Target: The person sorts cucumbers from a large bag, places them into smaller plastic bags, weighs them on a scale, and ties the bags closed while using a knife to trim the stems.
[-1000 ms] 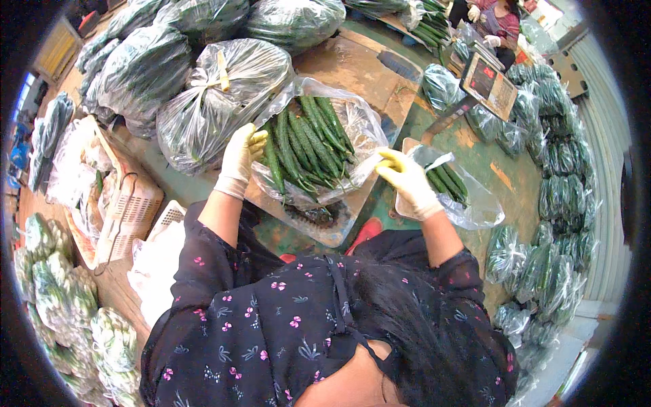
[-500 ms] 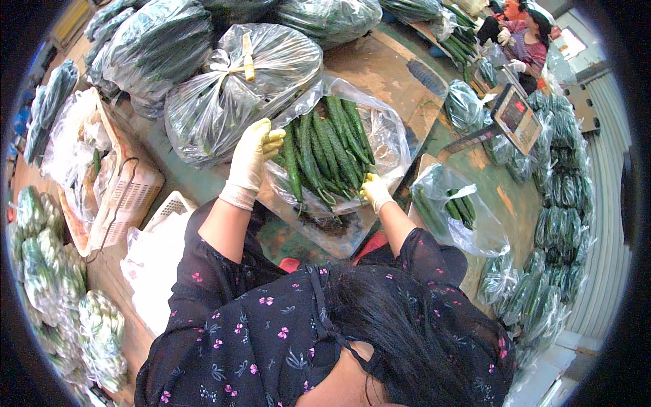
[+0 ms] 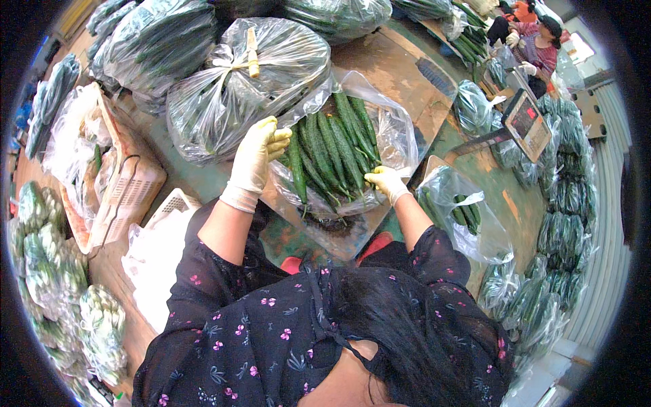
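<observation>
wall (image 3: pixel 608 203): grey, ribbed, likely metal | floor (image 3: pixel 523 193): worn green

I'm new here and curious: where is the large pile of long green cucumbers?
In the head view, the cucumber pile lies above centre on an open clear plastic bag, between the yellow-gloved left hand and right hand.

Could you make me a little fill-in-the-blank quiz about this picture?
1. The left hand and right hand both wear pale yellow ____.
2. The cucumbers between them are coloured ____.
3. The person's shoes are coloured ____.
4. The display on a post stands on the picture's ____ side.

Missing words: gloves; green; red; right.
</observation>
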Tool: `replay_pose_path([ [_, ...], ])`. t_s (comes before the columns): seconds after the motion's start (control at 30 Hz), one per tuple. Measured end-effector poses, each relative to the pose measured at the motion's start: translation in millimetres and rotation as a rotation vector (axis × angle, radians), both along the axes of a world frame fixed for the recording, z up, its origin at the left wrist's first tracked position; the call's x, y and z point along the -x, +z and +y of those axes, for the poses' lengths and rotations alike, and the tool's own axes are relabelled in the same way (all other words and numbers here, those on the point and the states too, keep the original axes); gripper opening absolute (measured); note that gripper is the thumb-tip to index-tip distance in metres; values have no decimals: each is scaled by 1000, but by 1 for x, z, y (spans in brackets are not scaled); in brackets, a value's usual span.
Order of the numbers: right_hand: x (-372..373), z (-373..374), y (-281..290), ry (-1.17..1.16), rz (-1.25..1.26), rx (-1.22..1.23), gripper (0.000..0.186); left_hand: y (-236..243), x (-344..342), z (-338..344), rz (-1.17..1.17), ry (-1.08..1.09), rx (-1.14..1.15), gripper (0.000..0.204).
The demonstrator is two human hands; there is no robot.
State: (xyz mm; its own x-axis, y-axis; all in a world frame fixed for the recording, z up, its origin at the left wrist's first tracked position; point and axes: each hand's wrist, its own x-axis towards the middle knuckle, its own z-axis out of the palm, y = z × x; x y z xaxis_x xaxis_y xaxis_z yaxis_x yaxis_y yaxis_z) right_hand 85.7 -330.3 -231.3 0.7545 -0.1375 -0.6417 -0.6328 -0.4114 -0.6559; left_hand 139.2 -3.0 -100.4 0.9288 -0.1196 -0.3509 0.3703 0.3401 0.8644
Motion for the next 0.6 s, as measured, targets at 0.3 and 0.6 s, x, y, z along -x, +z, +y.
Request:
replay_pose_path([
  [0.3,21,4,37,-403,-132,-534,21,-1,-1,-8,9,-44,-31,40],
  [0.6,77,18,89,-524,32,-958,28,7,4,-30,7,-146,-20,45],
])
